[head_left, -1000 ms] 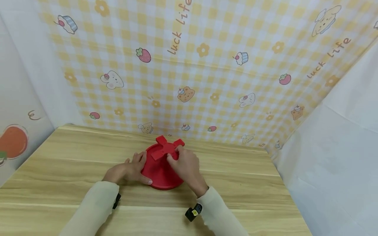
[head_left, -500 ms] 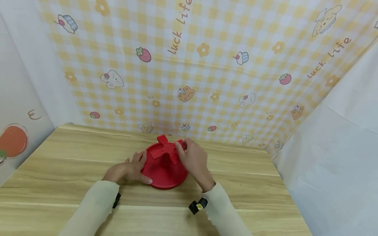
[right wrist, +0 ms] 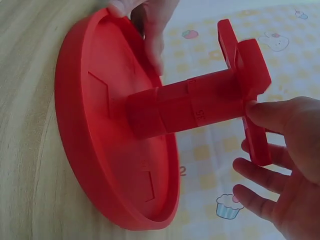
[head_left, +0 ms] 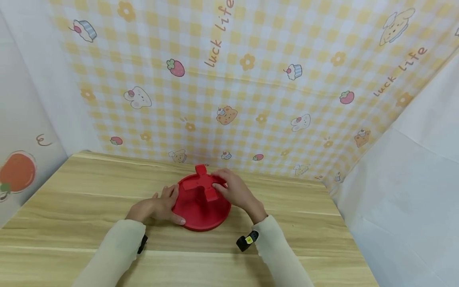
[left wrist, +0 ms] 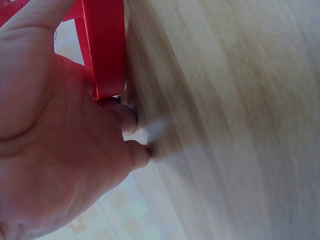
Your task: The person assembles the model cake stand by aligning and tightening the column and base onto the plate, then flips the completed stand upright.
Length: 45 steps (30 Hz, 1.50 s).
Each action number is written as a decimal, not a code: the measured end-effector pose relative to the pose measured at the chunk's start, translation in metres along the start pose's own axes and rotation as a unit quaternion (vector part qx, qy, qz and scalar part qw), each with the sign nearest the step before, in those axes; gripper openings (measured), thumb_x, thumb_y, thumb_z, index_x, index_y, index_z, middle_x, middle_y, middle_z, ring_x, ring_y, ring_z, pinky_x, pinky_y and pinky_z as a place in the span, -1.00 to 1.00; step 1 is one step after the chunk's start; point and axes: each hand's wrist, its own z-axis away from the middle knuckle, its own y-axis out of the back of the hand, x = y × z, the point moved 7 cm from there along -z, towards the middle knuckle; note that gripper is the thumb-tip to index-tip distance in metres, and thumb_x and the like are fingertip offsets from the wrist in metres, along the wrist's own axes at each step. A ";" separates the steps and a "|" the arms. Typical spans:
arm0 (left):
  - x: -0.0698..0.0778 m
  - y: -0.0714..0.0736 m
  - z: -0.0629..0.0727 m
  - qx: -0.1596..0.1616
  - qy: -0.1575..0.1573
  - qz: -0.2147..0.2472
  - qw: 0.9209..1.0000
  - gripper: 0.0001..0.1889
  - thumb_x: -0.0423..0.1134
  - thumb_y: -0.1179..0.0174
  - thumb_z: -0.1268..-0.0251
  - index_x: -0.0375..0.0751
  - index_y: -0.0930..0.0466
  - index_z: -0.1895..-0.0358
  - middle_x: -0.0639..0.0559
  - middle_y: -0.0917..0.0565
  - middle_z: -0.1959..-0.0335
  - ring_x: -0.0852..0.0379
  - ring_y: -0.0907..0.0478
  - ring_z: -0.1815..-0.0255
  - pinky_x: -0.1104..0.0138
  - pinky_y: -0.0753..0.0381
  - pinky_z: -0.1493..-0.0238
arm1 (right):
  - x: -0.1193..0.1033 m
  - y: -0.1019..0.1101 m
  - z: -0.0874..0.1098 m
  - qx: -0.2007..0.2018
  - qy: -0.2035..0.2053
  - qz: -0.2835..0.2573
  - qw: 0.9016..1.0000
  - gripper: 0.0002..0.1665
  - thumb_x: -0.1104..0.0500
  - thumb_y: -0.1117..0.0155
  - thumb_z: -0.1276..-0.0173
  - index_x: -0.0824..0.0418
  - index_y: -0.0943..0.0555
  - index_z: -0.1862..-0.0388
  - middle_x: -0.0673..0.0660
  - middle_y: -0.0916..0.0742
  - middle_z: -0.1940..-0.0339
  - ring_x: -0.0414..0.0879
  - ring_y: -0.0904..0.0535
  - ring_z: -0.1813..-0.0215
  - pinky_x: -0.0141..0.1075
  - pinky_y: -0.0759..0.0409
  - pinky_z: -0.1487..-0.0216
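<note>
A red round base [head_left: 201,228] with a raised rim stands on the tabletop. From its middle rises a red post [right wrist: 187,111] bearing small embossed numbers, capped by a red cross-shaped top [head_left: 204,182] with flat arms. My left hand [head_left: 157,209] grips the base's left rim, thumb at the front and fingers behind. In the left wrist view, its fingertips reach down close to the wood. My right hand [head_left: 237,190] pinches the cross top's right arm, thumb near the hub and forefinger behind; the other fingers are spread loosely in the right wrist view.
The wooden table [head_left: 294,235] extends around the base on every side. Close behind it hangs a yellow checked cloth [head_left: 265,91] with cartoon prints. White sheets [head_left: 412,191] close off the sides. A small black device [head_left: 247,240] sits at my right wrist.
The cross top has turned clockwise seen from above. My right hand shifted its hold from the near arm to the right one and moved rightward. My left hand keeps its place on the rim.
</note>
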 end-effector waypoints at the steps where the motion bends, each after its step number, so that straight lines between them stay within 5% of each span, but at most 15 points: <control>1: 0.000 0.000 0.000 0.001 0.000 -0.002 1.000 0.34 0.20 -0.42 -0.07 -0.54 0.37 -0.53 -0.44 0.32 -0.56 -0.47 0.50 -0.54 -0.28 0.41 -0.49 | 0.000 0.000 0.000 0.002 0.000 0.003 1.000 -0.58 0.13 -0.25 -0.46 0.20 -0.58 -0.25 0.11 -0.64 -0.18 -0.03 -0.58 -0.17 -0.17 -0.62 -0.17; 5: 0.000 0.001 -0.001 0.000 0.001 -0.001 1.000 0.34 0.20 -0.43 -0.06 -0.53 0.37 -0.53 -0.44 0.32 -0.56 -0.46 0.50 -0.55 -0.27 0.41 -0.49 | -0.002 0.001 -0.002 -0.002 -0.002 0.022 1.000 -0.66 0.10 -0.28 -0.44 0.16 -0.64 -0.14 0.07 -0.70 -0.08 -0.06 -0.59 -0.12 -0.20 -0.62 -0.14; 12: -0.001 0.000 -0.004 -0.002 0.006 -0.003 1.000 0.35 0.20 -0.42 -0.06 -0.54 0.39 -0.52 -0.45 0.32 -0.56 -0.46 0.48 -0.55 -0.27 0.42 -0.49 | 0.003 -0.008 -0.001 -0.037 -0.029 0.048 0.998 -0.70 -0.01 -0.19 -0.49 0.11 -0.56 -0.07 -0.02 -0.65 0.38 -0.20 -0.47 0.42 -0.42 -0.43 0.44; 18: 0.002 0.000 -0.004 0.001 -0.006 -0.008 1.000 0.33 0.18 -0.42 -0.08 -0.59 0.37 -0.51 -0.49 0.29 -0.54 -0.49 0.47 -0.54 -0.31 0.40 -0.47 | 0.002 -0.011 0.003 -0.011 -0.032 0.067 0.997 -0.65 -0.03 -0.16 -0.51 0.13 -0.57 -0.11 -0.03 -0.53 0.58 -0.22 -0.34 0.54 -0.43 -0.27 0.53; 23: 0.001 -0.003 -0.005 0.001 -0.004 -0.002 1.000 0.36 0.20 -0.43 -0.04 -0.59 0.36 -0.51 -0.48 0.29 -0.54 -0.49 0.48 -0.54 -0.31 0.41 -0.47 | 0.001 -0.015 0.008 0.010 -0.032 0.075 0.997 -0.66 -0.04 -0.16 -0.51 0.13 -0.59 -0.09 -0.03 -0.62 0.49 -0.21 -0.45 0.47 -0.44 -0.39 0.48; 31: -0.001 -0.007 -0.006 0.001 0.003 0.009 1.000 0.41 0.26 -0.44 0.02 -0.56 0.39 -0.52 -0.46 0.28 -0.55 -0.46 0.50 -0.55 -0.29 0.43 -0.48 | 0.002 -0.019 0.014 0.056 -0.053 0.084 0.994 -0.53 -0.05 -0.19 -0.49 0.18 -0.61 -0.22 0.10 -0.77 0.00 -0.09 -0.69 0.12 -0.29 -0.69 0.14; 45: 0.000 -0.003 -0.005 0.013 0.007 0.016 1.000 0.39 0.14 -0.48 0.01 -0.58 0.42 -0.50 -0.49 0.29 -0.54 -0.49 0.50 -0.53 -0.32 0.44 -0.46 | -0.004 -0.019 0.015 0.105 -0.067 0.114 0.986 -0.60 -0.05 -0.21 -0.47 0.13 -0.65 -0.14 0.06 -0.79 0.16 -0.15 -0.65 0.33 -0.43 -0.59 0.38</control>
